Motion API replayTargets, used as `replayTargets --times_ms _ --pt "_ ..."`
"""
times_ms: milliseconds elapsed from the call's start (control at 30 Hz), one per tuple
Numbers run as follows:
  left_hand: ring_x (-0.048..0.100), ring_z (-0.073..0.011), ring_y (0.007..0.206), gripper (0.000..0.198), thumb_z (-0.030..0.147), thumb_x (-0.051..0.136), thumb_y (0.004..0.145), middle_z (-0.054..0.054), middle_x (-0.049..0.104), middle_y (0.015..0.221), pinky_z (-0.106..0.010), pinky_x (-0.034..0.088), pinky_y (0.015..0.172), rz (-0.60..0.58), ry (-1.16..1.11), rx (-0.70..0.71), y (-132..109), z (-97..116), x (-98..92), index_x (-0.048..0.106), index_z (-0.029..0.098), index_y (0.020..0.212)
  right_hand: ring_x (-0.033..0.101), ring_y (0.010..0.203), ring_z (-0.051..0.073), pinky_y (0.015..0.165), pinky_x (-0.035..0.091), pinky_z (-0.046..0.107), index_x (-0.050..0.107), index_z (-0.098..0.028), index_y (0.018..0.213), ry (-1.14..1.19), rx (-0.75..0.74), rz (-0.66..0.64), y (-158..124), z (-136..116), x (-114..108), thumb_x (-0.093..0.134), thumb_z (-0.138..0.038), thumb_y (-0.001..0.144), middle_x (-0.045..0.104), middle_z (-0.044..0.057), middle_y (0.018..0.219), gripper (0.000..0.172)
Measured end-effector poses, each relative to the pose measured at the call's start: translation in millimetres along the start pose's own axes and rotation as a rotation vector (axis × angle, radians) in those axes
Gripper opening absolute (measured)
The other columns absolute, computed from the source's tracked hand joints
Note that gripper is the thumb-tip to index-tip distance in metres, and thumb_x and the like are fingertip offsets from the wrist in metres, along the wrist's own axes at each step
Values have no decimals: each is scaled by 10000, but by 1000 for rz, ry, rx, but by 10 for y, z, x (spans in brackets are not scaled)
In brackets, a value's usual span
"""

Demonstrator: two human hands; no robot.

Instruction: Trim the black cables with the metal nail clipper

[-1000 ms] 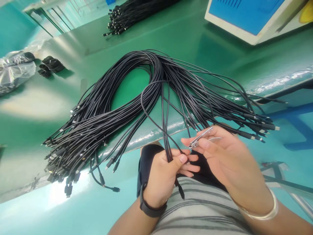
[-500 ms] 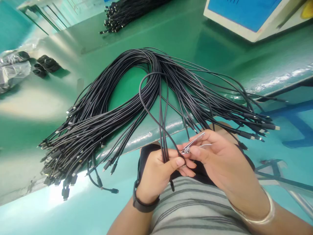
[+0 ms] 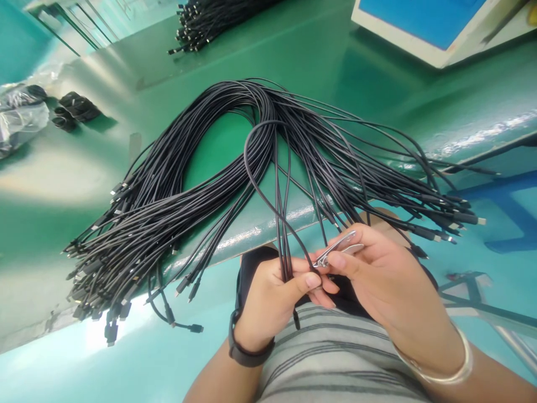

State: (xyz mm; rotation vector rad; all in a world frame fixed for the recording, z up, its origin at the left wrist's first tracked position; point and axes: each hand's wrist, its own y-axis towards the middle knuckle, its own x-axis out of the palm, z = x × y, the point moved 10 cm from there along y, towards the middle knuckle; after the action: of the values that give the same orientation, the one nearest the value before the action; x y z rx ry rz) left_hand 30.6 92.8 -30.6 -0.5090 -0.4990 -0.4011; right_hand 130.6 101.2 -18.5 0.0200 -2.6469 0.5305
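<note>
Several black cables [image 3: 282,224] run down from the bundle into my left hand [image 3: 272,294], which is closed around them. One cable curves apart from the others, and its end is pinched between my left thumb and fingers. A silver nail clipper [image 3: 338,247] is gripped in my right hand [image 3: 377,274], between thumb and fingers. The clipper's jaws are at the pinched cable, close to my left fingertips. A cable end hangs below my left palm. The large bundle of black cables [image 3: 210,196] lies looped over the table, its connectors fanned out to both sides.
The green table [image 3: 319,73] has its front edge just beyond my lap. Another pile of black cables [image 3: 218,22] lies at the back. A white box with a blue face [image 3: 423,19] stands back right. Clear plastic bags [image 3: 20,120] and small black coils [image 3: 78,109] are at left.
My right hand has the clipper's levers closer together than before. Both hands hold nearly the same place, and the view has shifted slightly.
</note>
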Motion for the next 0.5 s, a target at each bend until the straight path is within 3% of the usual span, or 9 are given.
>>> replayTargets --times_ms 167,300,400,500 --pt "706 -127 590 140 272 739 815 -49 765 757 -204 569 596 27 -37 -12 3 -30 -7 751 134 835 688 693 124 631 579 232 631 -204 781 3 -43 86 -19 -64 -112 768 -317 799 703 -8 754 178" --pt "679 -125 537 186 297 767 779 -51 744 681 -203 545 558 81 52 -72 -8 -69 -4 726 117 757 693 737 166 623 578 278 635 -222 855 40 -26 -141 -20 -100 93 771 -335 787 711 13 806 190" --pt "642 -113 481 214 298 803 737 -20 692 558 -189 508 520 155 138 -119 -43 -80 -31 682 121 731 692 722 171 615 578 282 638 -212 852 -138 41 -254 -61 -132 209 769 -298 776 707 33 862 174" --pt "674 -125 531 257 359 752 794 -67 753 739 -203 500 534 152 146 -106 -76 -80 -17 669 126 866 701 788 181 693 575 263 667 -213 837 -420 -51 -128 -75 -399 -32 738 -308 772 697 35 825 135"
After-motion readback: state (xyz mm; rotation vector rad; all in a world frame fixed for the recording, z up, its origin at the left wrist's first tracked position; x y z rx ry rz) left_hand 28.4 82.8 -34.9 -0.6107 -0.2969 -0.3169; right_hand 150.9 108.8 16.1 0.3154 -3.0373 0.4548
